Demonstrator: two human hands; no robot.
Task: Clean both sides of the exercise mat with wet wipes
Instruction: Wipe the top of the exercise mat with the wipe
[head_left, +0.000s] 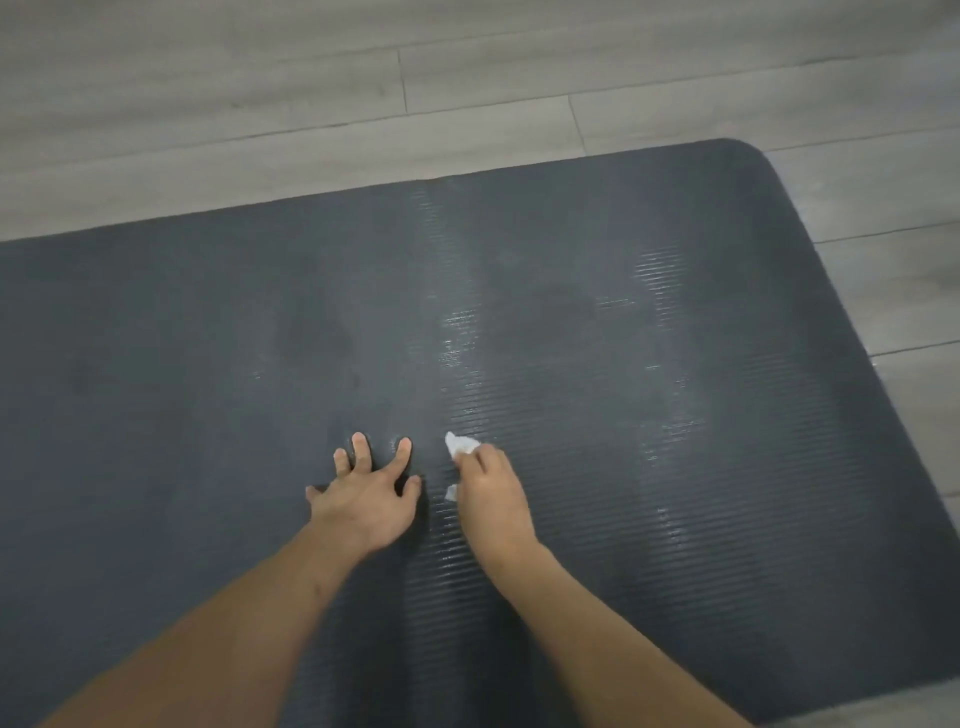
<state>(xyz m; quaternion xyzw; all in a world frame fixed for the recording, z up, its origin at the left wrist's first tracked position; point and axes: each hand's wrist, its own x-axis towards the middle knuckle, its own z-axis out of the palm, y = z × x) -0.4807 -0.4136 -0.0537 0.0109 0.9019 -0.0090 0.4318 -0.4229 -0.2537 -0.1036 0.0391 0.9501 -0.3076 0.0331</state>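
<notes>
A dark grey ribbed foam exercise mat (571, 322) lies flat on a pale grey wood-plank floor (260, 104), filling most of what can be seen. One rounded corner of the mat sits at the upper right, and the far long edge runs across from there down toward the left. The person leans over it with both bare forearms reaching forward from the near edge.

The left hand (366, 499) is planted palm-down on the mat, its fingers (361, 449) straight and spread wide, tips pressing into the foam and holding nothing. Just beside it, to the right, the right hand (491, 493) is curled over a small crumpled white wet wipe (460, 444). The right hand's fingers are bent round the wipe and press it against the mat; a wad of the wipe pokes out ahead of the knuckles, and a smaller scrap shows at the thumb side of the hand. The two hands are close but not touching.

Glossy damp streaks (460, 332) run along the mat's ribs in bands, one leading away from the wipe toward the far edge and another further right, near the rounded corner. The part of the mat to the left of the left hand looks matt and dull, with a few darker smudges.
</notes>
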